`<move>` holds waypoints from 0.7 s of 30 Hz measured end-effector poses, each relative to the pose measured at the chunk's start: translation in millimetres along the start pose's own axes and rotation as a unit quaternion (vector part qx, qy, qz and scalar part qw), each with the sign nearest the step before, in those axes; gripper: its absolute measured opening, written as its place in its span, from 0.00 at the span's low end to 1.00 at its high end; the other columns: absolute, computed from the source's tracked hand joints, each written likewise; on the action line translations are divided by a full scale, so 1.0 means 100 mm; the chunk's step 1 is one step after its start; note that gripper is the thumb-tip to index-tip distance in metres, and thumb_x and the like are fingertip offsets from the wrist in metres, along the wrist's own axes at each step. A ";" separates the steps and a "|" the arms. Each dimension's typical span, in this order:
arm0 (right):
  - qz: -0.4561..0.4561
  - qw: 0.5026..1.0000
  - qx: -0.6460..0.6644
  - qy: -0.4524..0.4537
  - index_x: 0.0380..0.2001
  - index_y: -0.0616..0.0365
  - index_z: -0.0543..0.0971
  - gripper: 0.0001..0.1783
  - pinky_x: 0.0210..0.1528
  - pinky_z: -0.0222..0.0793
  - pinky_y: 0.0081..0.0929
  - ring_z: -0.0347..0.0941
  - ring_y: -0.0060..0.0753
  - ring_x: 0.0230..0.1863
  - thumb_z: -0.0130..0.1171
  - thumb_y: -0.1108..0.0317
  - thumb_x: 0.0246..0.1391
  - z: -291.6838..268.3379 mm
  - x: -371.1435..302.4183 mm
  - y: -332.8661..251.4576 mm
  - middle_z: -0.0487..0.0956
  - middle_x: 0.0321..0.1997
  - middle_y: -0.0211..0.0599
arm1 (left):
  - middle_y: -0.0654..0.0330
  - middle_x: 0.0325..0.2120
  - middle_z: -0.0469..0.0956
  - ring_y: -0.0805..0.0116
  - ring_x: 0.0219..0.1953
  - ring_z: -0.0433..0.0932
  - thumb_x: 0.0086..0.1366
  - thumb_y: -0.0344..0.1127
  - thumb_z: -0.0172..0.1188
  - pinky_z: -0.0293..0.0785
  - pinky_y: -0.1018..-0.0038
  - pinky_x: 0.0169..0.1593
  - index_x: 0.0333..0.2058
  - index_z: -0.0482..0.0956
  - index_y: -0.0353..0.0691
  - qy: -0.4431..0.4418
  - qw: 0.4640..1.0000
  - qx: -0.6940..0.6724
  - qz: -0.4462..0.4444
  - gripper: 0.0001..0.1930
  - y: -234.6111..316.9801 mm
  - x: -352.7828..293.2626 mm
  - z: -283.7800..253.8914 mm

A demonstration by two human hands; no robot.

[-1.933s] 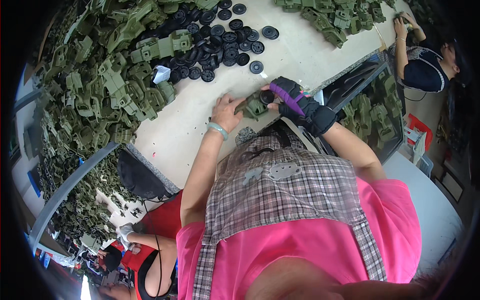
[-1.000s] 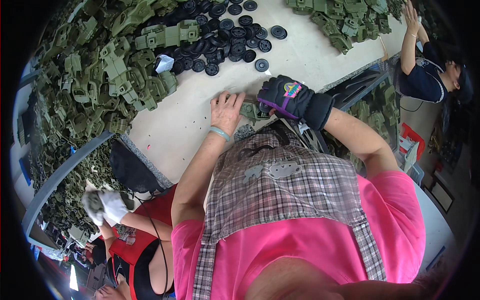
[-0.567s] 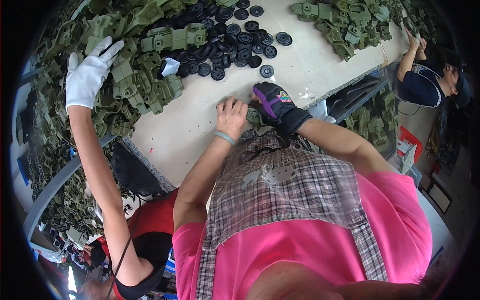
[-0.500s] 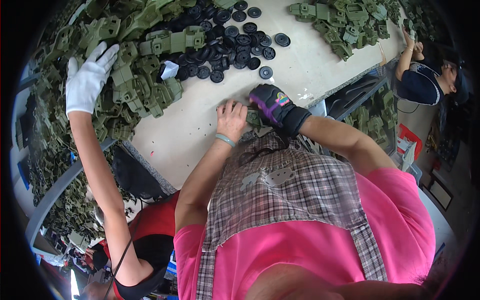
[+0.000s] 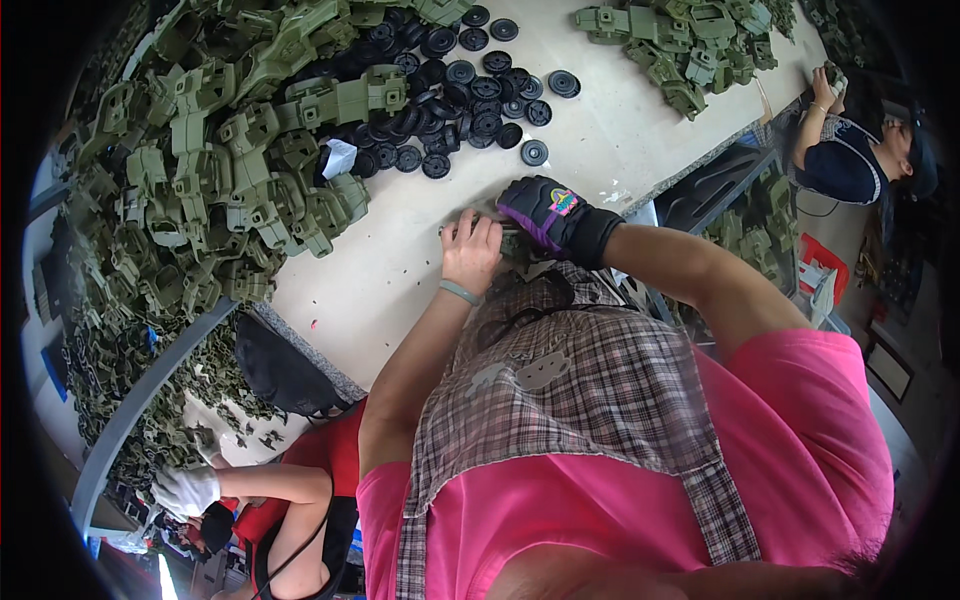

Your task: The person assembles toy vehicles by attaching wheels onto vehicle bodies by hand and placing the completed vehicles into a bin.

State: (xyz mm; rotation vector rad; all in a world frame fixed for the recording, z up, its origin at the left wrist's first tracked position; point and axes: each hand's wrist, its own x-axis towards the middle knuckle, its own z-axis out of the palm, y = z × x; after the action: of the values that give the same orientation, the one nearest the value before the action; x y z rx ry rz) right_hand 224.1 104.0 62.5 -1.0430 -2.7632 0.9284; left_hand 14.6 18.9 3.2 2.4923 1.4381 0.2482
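At the table's near edge, close to my apron, my left hand (image 5: 472,250) is bare and bends its fingers over a green plastic toy vehicle part (image 5: 514,246). My right hand (image 5: 552,215), in a black and purple glove, is closed on the same part from the other side. Most of the part is hidden beneath my hands. Beyond them lie black toy wheels (image 5: 486,122), loose and heaped on the pale tabletop (image 5: 400,225). A small white scrap (image 5: 340,158) rests beside the wheels.
A large heap of green toy vehicle bodies (image 5: 240,150) covers the left side. Another pile (image 5: 690,45) sits at the far right. A co-worker's white-gloved hand (image 5: 187,492) is at the lower left; another person (image 5: 845,150) works at the right. A dark crate (image 5: 720,190) stands beside the table.
The co-worker's white-gloved hand has left the green heap and drawn back to the lower left. My hands stay together on the part, with only a slight shift.
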 end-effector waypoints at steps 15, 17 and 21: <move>0.242 0.935 0.016 0.258 0.42 0.58 0.77 0.18 0.49 0.73 0.49 0.75 0.58 0.47 0.71 0.64 0.52 -0.03 -0.05 0.37 0.79 0.41 0.50 | 0.41 0.71 0.53 0.41 0.72 0.58 0.52 0.31 0.73 0.60 0.47 0.72 0.74 0.52 0.36 0.161 0.876 -0.347 -0.295 0.53 0.10 0.06 -0.18; 0.228 0.958 -0.022 0.170 0.43 0.58 0.77 0.19 0.49 0.73 0.49 0.75 0.58 0.47 0.71 0.64 0.51 0.05 -0.04 0.55 0.79 0.41 0.50 | 0.40 0.69 0.53 0.41 0.68 0.62 0.53 0.37 0.76 0.64 0.53 0.71 0.74 0.50 0.33 0.176 0.881 -0.323 -0.298 0.56 0.41 0.10 -0.10; 0.190 0.953 0.026 0.234 0.44 0.59 0.77 0.20 0.49 0.74 0.52 0.77 0.61 0.47 0.70 0.64 0.50 0.10 -0.11 0.55 0.80 0.42 0.53 | 0.38 0.68 0.51 0.37 0.68 0.62 0.50 0.41 0.79 0.63 0.53 0.71 0.75 0.45 0.38 0.089 0.842 -0.364 -0.389 0.62 0.92 0.25 -0.12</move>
State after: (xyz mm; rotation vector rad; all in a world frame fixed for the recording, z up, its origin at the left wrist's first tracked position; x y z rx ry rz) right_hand 262.0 124.7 26.0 -1.5810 -2.1826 0.6623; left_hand 99.8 -2.6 42.6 1.1966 1.8390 0.7021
